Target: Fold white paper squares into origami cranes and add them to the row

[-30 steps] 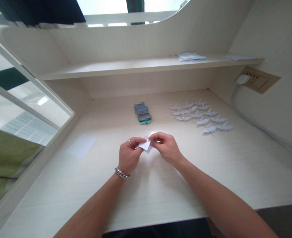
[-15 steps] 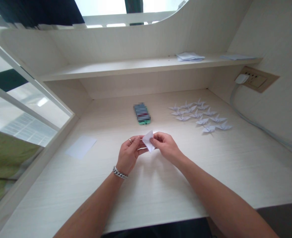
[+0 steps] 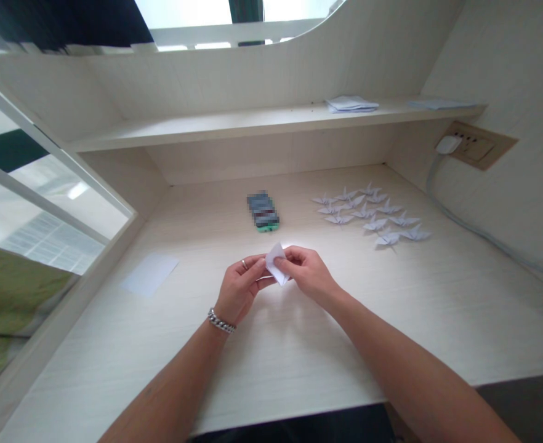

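A small piece of folded white paper (image 3: 276, 263) is held between my two hands, a little above the desk. My left hand (image 3: 241, 283), with a ring and a chain bracelet, pinches its left edge. From the other side my right hand (image 3: 311, 269) grips it, thumb pressed on its face. The fingers behind the paper are partly hidden. Several folded paper cranes (image 3: 365, 211) stand in a group at the back right. To the left lies a flat white sheet of paper (image 3: 150, 273).
A phone-like object (image 3: 263, 212), pixelated with a green edge, lies behind my hands. Above the desk (image 3: 271, 357) runs a shelf (image 3: 234, 126) bearing a paper stack (image 3: 352, 104). A cable (image 3: 474, 227) hangs from the wall socket (image 3: 481, 146) along the right side.
The folded paper has turned slightly between my fingers, and my right thumb has shifted a little on it. The whole view has moved slightly; the other things lie as before.
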Action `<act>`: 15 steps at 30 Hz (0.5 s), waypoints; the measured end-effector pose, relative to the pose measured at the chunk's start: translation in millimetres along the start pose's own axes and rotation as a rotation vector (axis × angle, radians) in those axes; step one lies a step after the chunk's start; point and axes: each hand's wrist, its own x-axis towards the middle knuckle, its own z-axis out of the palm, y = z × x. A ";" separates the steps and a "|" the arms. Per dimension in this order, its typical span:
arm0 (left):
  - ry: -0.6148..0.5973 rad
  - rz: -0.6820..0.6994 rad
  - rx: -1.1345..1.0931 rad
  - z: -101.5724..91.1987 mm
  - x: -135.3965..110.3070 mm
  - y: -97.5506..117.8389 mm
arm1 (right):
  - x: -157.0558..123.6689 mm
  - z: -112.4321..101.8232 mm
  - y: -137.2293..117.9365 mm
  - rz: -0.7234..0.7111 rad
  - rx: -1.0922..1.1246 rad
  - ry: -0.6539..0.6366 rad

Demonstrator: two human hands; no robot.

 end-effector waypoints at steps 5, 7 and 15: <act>-0.065 0.008 0.039 -1.5 -1.1 0.2 | -2.1 -0.1 -3.7 -0.025 -0.112 0.061; -0.078 0.011 0.066 -1.5 -1.0 -0.3 | -3.1 0.2 -3.9 -0.038 -0.146 0.090; -0.017 0.034 0.138 2.2 0.4 -2.9 | -7.7 1.1 -5.3 -0.152 -0.462 0.150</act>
